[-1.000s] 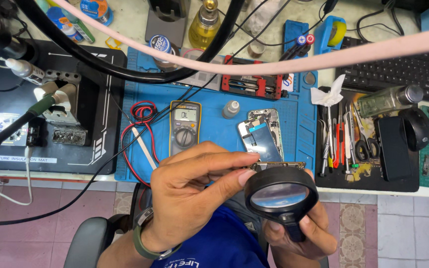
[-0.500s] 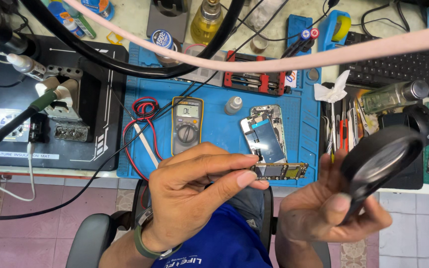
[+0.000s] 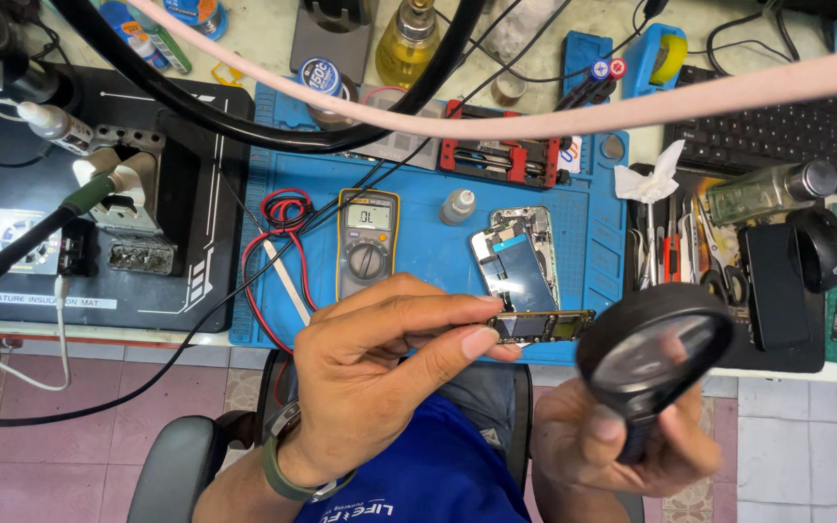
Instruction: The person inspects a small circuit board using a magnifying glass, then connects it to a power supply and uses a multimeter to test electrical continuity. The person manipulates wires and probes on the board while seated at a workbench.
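Low in the frame, left hand [image 3: 380, 378] pinching a narrow circuit board [image 3: 544, 326] by its end, held level at centre. Lower right, right hand [image 3: 622, 450] closed around the handle of a black magnifying glass [image 3: 656, 344], lens just beside the board's free end. Beyond, on the blue mat [image 3: 418, 310]: a yellow multimeter [image 3: 368, 242] and an opened phone [image 3: 520, 257]. Upper right, a black keyboard [image 3: 777, 131].

multimeter [image 3: 368, 245], blue mat [image 3: 418, 281], keyboard [image 3: 777, 136]
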Available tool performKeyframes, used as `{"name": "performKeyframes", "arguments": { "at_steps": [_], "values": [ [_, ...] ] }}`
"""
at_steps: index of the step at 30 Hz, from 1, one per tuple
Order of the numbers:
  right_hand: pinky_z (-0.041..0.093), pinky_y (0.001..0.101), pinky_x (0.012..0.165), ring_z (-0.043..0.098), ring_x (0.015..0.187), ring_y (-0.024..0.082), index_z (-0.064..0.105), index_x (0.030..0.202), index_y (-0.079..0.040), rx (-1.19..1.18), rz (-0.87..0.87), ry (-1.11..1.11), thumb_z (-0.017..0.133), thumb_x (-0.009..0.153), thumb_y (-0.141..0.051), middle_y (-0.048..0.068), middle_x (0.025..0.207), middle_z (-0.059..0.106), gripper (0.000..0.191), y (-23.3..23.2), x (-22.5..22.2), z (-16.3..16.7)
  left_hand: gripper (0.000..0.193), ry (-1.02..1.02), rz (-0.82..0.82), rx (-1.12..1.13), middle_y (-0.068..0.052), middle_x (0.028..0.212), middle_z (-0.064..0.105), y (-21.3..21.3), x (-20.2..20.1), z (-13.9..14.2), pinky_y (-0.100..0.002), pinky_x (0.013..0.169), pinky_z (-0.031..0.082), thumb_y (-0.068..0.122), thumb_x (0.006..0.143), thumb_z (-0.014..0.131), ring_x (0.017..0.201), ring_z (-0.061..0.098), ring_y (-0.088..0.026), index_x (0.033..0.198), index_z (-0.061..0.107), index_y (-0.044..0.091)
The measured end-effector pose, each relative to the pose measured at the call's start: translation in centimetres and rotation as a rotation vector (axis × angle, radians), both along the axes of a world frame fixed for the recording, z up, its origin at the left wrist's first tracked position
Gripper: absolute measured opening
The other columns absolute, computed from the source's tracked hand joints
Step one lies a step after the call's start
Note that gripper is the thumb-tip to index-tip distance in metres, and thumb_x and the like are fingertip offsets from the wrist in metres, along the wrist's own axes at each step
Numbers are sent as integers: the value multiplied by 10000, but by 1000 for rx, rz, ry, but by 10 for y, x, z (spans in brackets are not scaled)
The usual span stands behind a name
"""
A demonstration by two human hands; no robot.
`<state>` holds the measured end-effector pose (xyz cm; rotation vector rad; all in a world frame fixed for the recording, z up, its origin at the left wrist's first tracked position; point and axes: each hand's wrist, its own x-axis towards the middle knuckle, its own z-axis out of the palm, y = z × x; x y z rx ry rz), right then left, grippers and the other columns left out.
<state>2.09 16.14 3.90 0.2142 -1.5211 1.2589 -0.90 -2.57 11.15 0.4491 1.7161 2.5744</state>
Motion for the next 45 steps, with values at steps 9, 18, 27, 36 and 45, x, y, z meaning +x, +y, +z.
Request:
{"name": "performKeyframes", "arguments": {
  "at_steps": [9,18,27,36,45],
  "values": [
    [647,513,912,704,1088,440,335,1169,-88,292,79,-148,615,993,-228,383,1224,563,359,-3,23,1,223,149,107,-177,-95,1058,773,-2,-1,-2,-249,825,596,-38,937,783,946,744,-145,1153,766,18],
    [662,446,901,734,1112,399,351,1158,-60,94,61,-118,656,982,-197,370,1246,606,378,-14,39,-10,233,69,1,-106,-118,1063,778,-5,7,0,-237,802,608,-28,938,785,940,755,-153,1169,763,-8],
    [544,161,737,705,888,122,365,1516,78,-534,458,-803,567,860,61,241,1216,671,686,35,111,-4,242,-83,-106,57,-145,1093,760,-3,9,-7,-261,833,629,-27,931,781,965,747,-160,1170,749,-41],
    [490,268,582,631,733,197,371,1518,76,-863,662,-709,575,996,-105,297,1139,642,589,48,121,-36,260,-59,-95,60,-149,1083,769,-3,9,-9,-260,833,633,7,926,800,958,748,-160,1179,754,-37],
    [462,332,517,598,668,264,377,1507,65,-1183,1079,-695,523,1044,-196,324,920,622,552,61,120,-19,274,-31,-93,21,-147,1089,782,-4,7,-11,-251,817,627,58,924,811,946,754,-149,1179,758,-25]
  ]
}}
